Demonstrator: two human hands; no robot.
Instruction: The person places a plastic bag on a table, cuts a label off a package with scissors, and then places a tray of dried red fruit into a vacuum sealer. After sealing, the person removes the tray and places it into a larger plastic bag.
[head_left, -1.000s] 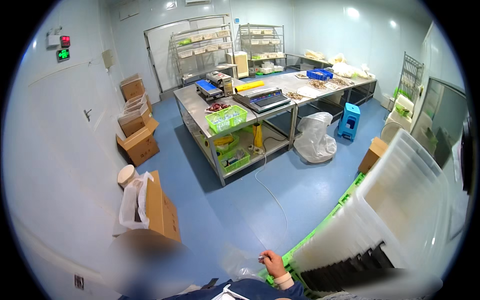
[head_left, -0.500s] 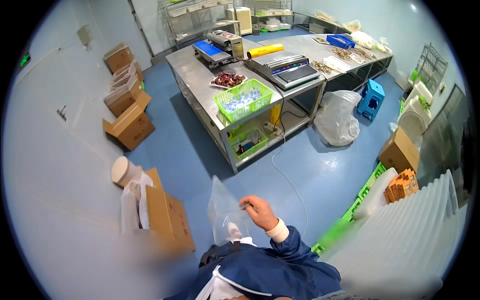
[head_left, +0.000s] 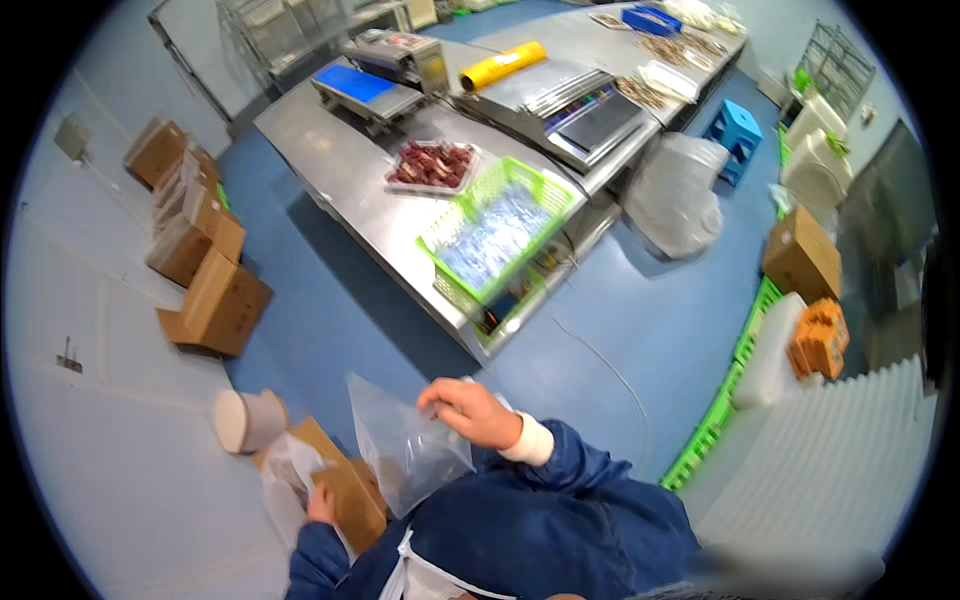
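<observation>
A clear plastic bag (head_left: 400, 445) hangs from my right hand (head_left: 478, 413), whose thumb and fingers are pinched on its upper edge. The bag is spread and see-through, in front of my body. Down at the left, my left hand (head_left: 321, 503) is at an open cardboard box (head_left: 350, 493), beside its flap and the white plastic (head_left: 292, 468) spilling out of it. The left fingers are small and partly hidden, so their grip cannot be made out.
Ahead stands a steel table (head_left: 350, 225) bearing a green basket (head_left: 440, 278) of small clear-blue packets, a tray of dark red pieces (head_left: 432, 166) and a wrapping machine (head_left: 585, 115). A white drum (head_left: 240, 420) and cartons (head_left: 215, 300) line the left wall. Green crates (head_left: 715, 425) lie right.
My view has turned and come nearer the table. My left hand has come into view at the cardboard box. The right hand still holds the plastic bag, now further left.
</observation>
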